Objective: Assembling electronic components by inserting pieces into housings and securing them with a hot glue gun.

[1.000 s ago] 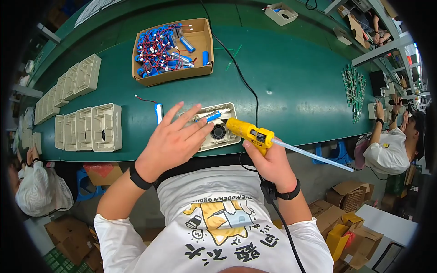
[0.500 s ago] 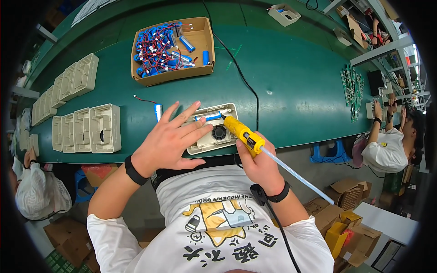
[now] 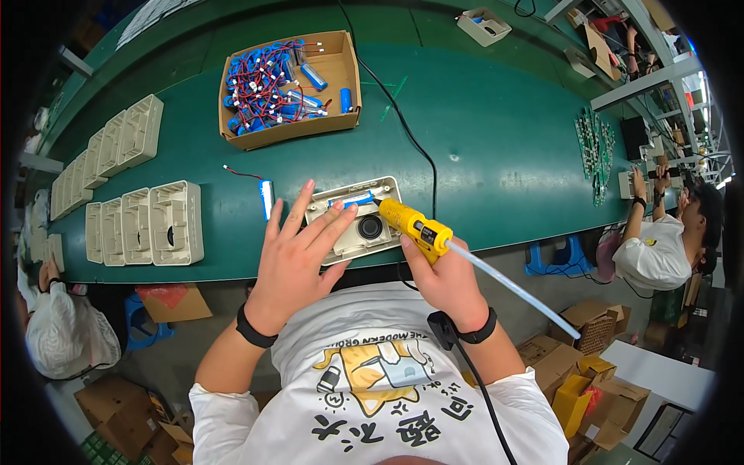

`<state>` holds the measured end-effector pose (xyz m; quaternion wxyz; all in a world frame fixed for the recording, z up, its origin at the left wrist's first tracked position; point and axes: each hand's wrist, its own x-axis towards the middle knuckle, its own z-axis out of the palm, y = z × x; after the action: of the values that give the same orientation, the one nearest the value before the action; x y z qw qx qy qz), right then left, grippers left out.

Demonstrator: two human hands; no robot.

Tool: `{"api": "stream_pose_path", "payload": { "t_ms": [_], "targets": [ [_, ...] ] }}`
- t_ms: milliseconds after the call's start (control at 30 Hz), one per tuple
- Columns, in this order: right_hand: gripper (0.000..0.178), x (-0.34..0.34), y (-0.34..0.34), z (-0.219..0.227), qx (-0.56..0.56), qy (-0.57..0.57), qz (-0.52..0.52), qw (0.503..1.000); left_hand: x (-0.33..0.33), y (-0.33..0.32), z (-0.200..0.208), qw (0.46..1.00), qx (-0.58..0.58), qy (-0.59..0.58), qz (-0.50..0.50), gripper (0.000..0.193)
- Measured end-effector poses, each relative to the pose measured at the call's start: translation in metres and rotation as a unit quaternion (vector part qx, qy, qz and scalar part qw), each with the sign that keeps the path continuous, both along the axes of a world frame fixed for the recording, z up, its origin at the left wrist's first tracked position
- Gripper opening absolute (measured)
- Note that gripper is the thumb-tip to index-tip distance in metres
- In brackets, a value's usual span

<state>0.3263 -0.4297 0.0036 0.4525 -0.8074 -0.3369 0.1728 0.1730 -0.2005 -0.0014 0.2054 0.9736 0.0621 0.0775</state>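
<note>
A cream plastic housing (image 3: 353,249) lies on the bench in front of me, with a round black speaker (image 3: 370,226) in it. Along its far side sits a blue battery cell (image 3: 358,199). My left hand (image 3: 298,252) rests over the housing's left part, fingers spread, fingertips at the cell. In my right hand (image 3: 446,283) is a yellow glue gun (image 3: 411,223), its dark nozzle at the cell's right end. A clear glue stick (image 3: 515,288) juts from the gun's back. Another blue cell (image 3: 266,199) with a red lead lies left of the housing.
A cardboard box (image 3: 291,138) of wired blue cells stands at the back. Cream housings (image 3: 177,225) line the left side. A black cable (image 3: 411,136) crosses the bench. Circuit boards (image 3: 597,155) lie at the right, near a co-worker (image 3: 659,252); another person (image 3: 74,329) sits at the left.
My left hand has turned more upright, its wrist moving down and right, fingers still at the cell. The glue gun's nozzle stays at the cell's right end. The view has shifted slightly.
</note>
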Motion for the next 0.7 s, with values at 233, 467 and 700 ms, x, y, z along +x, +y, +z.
{"api": "stream_pose_path", "payload": {
  "t_ms": [233,467,700],
  "targets": [
    [0.024,0.001,-0.002,0.020,-0.008,0.049,-0.029,0.998,-0.008,-0.004,-0.025,0.989,-0.084,-0.118,0.037,0.104],
    [0.020,-0.010,0.001,0.023,0.032,0.076,0.076,0.994,-0.004,-0.011,-0.026,0.960,-0.201,-0.160,0.108,0.119],
    [0.018,-0.021,-0.001,0.020,0.102,0.142,0.070,0.982,-0.006,-0.025,-0.030,0.951,-0.160,-0.262,0.043,0.119]
  ]
}}
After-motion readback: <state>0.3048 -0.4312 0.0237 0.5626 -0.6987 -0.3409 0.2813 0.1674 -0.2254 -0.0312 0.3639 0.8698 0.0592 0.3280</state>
